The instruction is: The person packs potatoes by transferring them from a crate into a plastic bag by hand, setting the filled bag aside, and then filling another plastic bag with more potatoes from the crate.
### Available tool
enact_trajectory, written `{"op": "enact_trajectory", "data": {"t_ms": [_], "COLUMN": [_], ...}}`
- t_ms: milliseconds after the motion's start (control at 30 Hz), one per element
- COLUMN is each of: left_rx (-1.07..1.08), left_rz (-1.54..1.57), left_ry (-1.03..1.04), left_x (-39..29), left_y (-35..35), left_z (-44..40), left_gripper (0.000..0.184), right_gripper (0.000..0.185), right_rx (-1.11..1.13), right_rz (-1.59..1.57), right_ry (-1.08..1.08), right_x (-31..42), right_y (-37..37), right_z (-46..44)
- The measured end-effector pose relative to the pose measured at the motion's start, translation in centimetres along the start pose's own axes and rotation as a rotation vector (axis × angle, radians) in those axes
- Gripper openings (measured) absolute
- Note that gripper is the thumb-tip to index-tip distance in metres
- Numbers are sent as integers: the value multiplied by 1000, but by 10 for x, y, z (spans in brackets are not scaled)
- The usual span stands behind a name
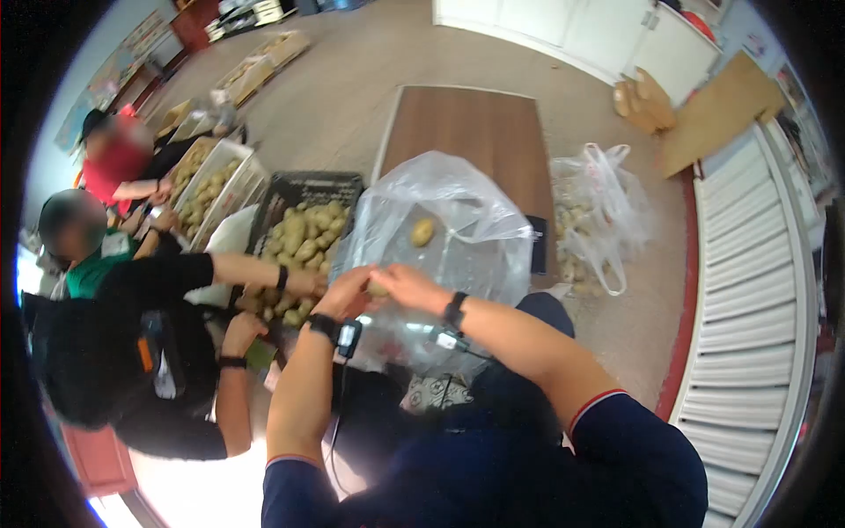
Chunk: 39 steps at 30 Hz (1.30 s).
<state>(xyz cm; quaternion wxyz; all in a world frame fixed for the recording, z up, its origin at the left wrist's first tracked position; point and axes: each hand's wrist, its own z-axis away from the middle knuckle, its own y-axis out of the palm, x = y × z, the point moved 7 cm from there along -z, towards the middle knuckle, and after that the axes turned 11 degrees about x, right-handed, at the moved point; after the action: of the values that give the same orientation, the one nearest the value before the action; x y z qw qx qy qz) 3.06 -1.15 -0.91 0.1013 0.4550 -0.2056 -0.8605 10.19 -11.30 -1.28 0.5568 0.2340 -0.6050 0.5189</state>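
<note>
My left hand [346,294] and my right hand [412,289] meet over the near left side of a clear plastic bag [480,238]. Between their fingers a potato [378,289] shows in part; both hands are closed around it. Farther inside the wide-mouthed bag lies a single yellowish potato [422,232]. Left of the bag stands a black crate [280,189] heaped with potatoes [304,236]. A co-worker's hand [304,282] reaches over that crate, close to my left hand.
A brown board-topped table [466,132] extends beyond the bag. Tied plastic bags [598,211] with potatoes stand on the floor at right, before a white radiator [748,334]. At left, co-workers sit by a white crate [251,180] of potatoes. Cardboard [717,114] leans at the far right.
</note>
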Motion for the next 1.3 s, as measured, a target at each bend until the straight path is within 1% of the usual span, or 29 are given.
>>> {"op": "enact_trajectory", "data": {"t_ms": [67, 100, 133, 200, 233, 300, 333, 367, 400, 433, 467, 533, 600, 633, 667, 733, 767, 800, 833, 867, 933, 967, 1000, 1067, 1100, 1167, 1200, 1267, 1300], "left_rx": [20, -28, -54, -140, -144, -204, -235, -296, -368, -387, -404, -485, -543, -617, -632, -533, -551, -616, -678, -687, -709, -744, -746, -742, -742, -824, -823, -933, -743], "left_rz": [47, 58, 85, 174, 174, 248, 256, 293, 328, 340, 350, 299, 315, 389, 407, -338, -335, -451, -568, -569, -861, -821, -818, -483, -484, -573, -575, -1339, -540], "left_ry": [-25, -2, -7, -6, -5, 90, 102, 115, 135, 169, 204, 193, 223, 217, 193, 415, 421, 430, 436, 444, 471, 467, 475, 346, 359, 455, 469, -28, 411], "left_x": [-1, -5, -5, -1, 1, 0, 2, 0, -1, -2, -2, 0, 0, 6, 20, 63, 65, 62, 57, 58, 57, 57, 54, 62, 69, 74, 56, 10, 88], "left_y": [-4, -3, -7, -27, -35, -60, -69, -75, -84, -89, -93, -105, -113, -125, -147, -245, -246, -242, -238, -243, -237, -236, -231, -236, -247, -262, -240, -167, -280], "left_z": [0, 3, 5, 5, 3, 3, 5, 7, 13, 17, 20, 31, 44, 48, 45, 20, 24, 23, 25, 27, 27, 28, 29, 27, 23, 23, 33, 62, 15], "left_gripper": [31, 30, 30, 31, 31, 33, 33, 34, 35, 36, 37, 38, 39, 39, 43, 49, 49, 49, 50, 50, 49, 47, 47, 41, 41, 35, 35, 34, 33], "right_gripper": [65, 55, 55, 39, 26, 18, 16, 18, 20, 20, 20, 36, 41, 41, 43, 45, 36, 27, 27, 27, 24, 22, 22, 21, 22, 25, 27, 31, 36], "right_rx": [-100, -83, -103, -240, -266, -320, -341, -322, -367, -387, -306, -106, -166, -156, -171, -176, -227, -281, -222, -223, -254, -308, -310, -256, -234, -223, -209, -205, -191], "right_rz": [196, 198, 202, 363, 435, 565, 634, 780, 802, 759, 793, 690, 745, 744, 775, 807, 849, 890, 902, 906, 894, 897, 905, 979, 1003, 1006, 1002, 985, 963], "right_ry": [-9, 56, 67, -44, -96, -44, -135, -99, -136, -83, -80, 89, 53, 21, 13, -13, 11, 38, 134, 122, 144, 76, 71, 108, 125, 133, 144, 156, 172], "right_x": [37, 46, 40, 37, 32, 28, 7, 9, 12, 8, 4, 0, -10, -10, -10, -10, -11, -6, -10, -9, -12, -13, -19, -33, -35, -33, -31, -31, -34], "right_y": [-23, -33, -40, -48, -53, -70, -71, -78, -85, -88, -89, -92, -90, -87, -86, -81, -81, -82, -82, -81, -84, -84, -81, -73, -69, -62, -60, -55, -52], "right_z": [14, 18, 16, 12, 10, 11, -1, -2, 1, 2, 0, -4, -8, -9, -8, -9, -8, -7, -9, -10, -3, 0, 2, 8, 14, 31, 36, 44, 50]}}
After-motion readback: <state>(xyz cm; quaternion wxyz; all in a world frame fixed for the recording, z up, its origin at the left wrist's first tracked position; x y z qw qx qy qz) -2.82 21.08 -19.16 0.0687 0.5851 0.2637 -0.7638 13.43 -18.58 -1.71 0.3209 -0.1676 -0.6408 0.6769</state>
